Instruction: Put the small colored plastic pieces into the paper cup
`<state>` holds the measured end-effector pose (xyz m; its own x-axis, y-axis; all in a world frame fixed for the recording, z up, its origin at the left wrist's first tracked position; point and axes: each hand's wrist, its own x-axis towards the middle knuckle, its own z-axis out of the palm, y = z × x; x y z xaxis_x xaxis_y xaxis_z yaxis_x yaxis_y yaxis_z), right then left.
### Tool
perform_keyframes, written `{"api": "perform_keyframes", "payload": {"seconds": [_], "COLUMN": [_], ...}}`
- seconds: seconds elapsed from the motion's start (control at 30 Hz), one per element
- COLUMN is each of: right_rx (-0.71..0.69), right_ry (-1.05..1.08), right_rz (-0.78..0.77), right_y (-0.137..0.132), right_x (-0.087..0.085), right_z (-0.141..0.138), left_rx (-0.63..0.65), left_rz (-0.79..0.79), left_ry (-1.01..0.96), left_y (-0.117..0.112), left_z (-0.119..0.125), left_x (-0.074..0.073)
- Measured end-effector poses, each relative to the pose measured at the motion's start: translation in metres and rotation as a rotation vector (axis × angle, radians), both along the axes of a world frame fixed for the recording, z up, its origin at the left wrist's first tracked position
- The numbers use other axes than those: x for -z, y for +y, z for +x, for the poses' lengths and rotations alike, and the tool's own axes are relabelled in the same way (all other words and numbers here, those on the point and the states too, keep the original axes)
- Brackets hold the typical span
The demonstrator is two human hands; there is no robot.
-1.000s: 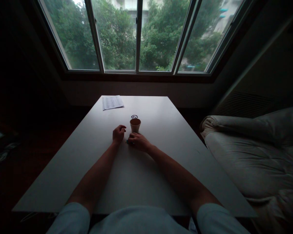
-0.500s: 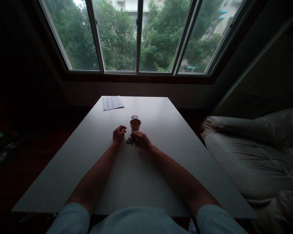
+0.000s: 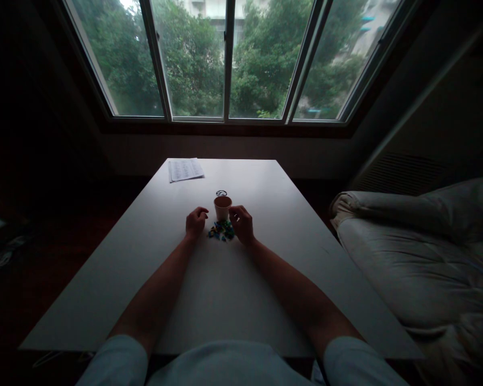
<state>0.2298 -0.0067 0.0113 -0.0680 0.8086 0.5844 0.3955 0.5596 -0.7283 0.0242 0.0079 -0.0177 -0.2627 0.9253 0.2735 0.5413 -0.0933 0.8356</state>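
A paper cup (image 3: 222,213) stands upright on the white table, with a brown inside showing at its mouth. Just in front of it lies a loose pile of small coloured pieces (image 3: 221,230), blue, green and yellowish, too small to name. My right hand (image 3: 242,223) is at the cup's right side, its thumb and fingers pinched together near the rim; whatever they hold, if anything, cannot be made out. To the left of the pile my left hand (image 3: 196,222) rests on the table with curled fingers, apart from the cup, and nothing shows in it.
Behind the cup lies a small dark looped item (image 3: 221,193). Printed sheets of paper (image 3: 186,170) are at the far left corner of the white table (image 3: 233,300). A pale padded sofa (image 3: 406,257) stands to the right, and a window (image 3: 257,59) is beyond the table.
My right hand has moved from over the pile, in front of the cup, up and right to the cup's rim, uncovering the pieces. My left hand has stayed put.
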Motion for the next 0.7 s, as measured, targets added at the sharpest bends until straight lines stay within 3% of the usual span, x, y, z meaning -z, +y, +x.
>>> {"api": "perform_keyframes", "payload": {"seconds": [0.7], "right_rx": [0.001], "right_ry": [0.043], "right_rz": [0.028], "right_y": [-0.004], "right_x": [-0.0008], "right_z": [-0.0001], "left_rx": [0.011], "left_rz": [-0.005], "left_ry": [0.003], "left_y": [-0.0019], "left_z": [0.001], "left_x": [-0.0042]}}
